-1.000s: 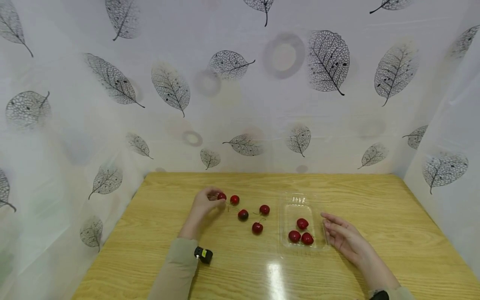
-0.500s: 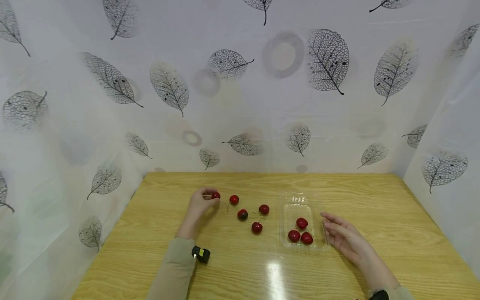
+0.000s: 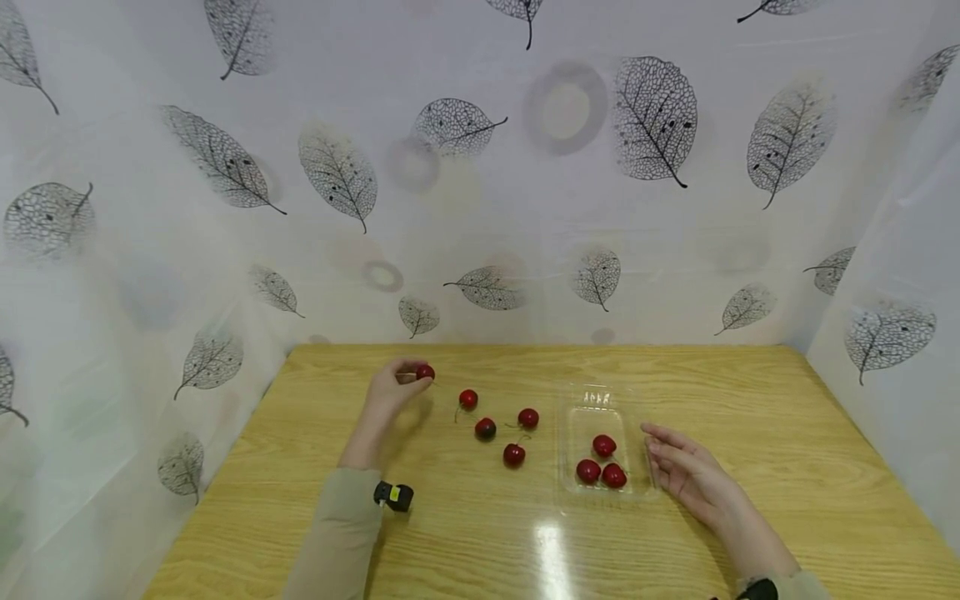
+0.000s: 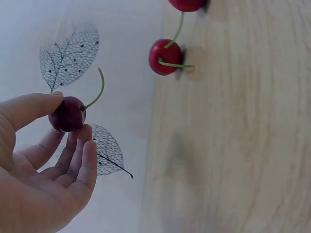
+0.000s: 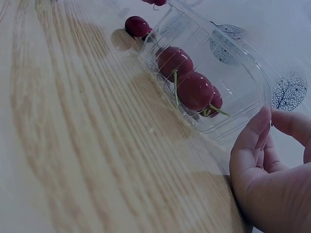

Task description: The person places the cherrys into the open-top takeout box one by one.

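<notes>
In the head view my left hand (image 3: 386, 393) is raised over the back left of the table. Its thumb and fingertips pinch a dark red cherry (image 4: 68, 115), whose green stem curves upward in the left wrist view. At the right, my right hand (image 3: 693, 482) holds the edge of a clear plastic container (image 3: 588, 422), with thumb and fingers pinching the rim in the right wrist view. Three cherries (image 5: 194, 91) lie inside it, grouped toward its near end. Between hand and container, several stemmed cherries are scattered on the wood, including a darker one (image 3: 485, 429).
The wood-grain table (image 3: 450, 533) has its back edge against a white curtain (image 3: 495, 208) printed with leaf skeletons. Curtain also hangs along the left and right sides. Black wrist cameras, such as the left one (image 3: 395, 497), sit at the sleeves.
My left hand has drawn the pinched cherry away from the other cherries, to the left and upward. The right hand and the container have stayed in place.
</notes>
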The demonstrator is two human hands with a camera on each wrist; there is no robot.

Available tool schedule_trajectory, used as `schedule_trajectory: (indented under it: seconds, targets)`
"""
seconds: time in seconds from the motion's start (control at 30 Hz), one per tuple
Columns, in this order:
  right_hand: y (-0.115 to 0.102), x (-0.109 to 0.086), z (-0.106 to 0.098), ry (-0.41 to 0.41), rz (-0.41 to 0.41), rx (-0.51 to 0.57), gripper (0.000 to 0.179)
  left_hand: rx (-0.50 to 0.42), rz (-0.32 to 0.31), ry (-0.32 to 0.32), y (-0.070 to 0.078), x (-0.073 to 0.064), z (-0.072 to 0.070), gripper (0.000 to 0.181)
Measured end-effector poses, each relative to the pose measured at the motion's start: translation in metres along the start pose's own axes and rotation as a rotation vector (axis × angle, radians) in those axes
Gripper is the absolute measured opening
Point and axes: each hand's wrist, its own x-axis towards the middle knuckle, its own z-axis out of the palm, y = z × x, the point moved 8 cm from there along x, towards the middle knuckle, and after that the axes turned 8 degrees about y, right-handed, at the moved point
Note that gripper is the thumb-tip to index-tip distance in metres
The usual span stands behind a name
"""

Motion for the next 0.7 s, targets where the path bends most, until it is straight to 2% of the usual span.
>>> schedule_trajectory:
  seconds: [0.13,0.33,0.7]
  targets:
    - [0.0,0.0,0.001,-0.001,0.001,-0.004,0.042,0.017,0.029,-0.01,0.012,0.0,0.0,0.036]
    - [0.001,-0.001,0.002,0.002,0.016,-0.001,0.041,-0.01,0.063,-0.039,0.03,-0.005,0.006,0.038]
    - [0.0,0.0,-0.001,0.014,0.013,0.002,0.041,-0.041,0.146,-0.105,0.063,-0.014,0.03,0.038]
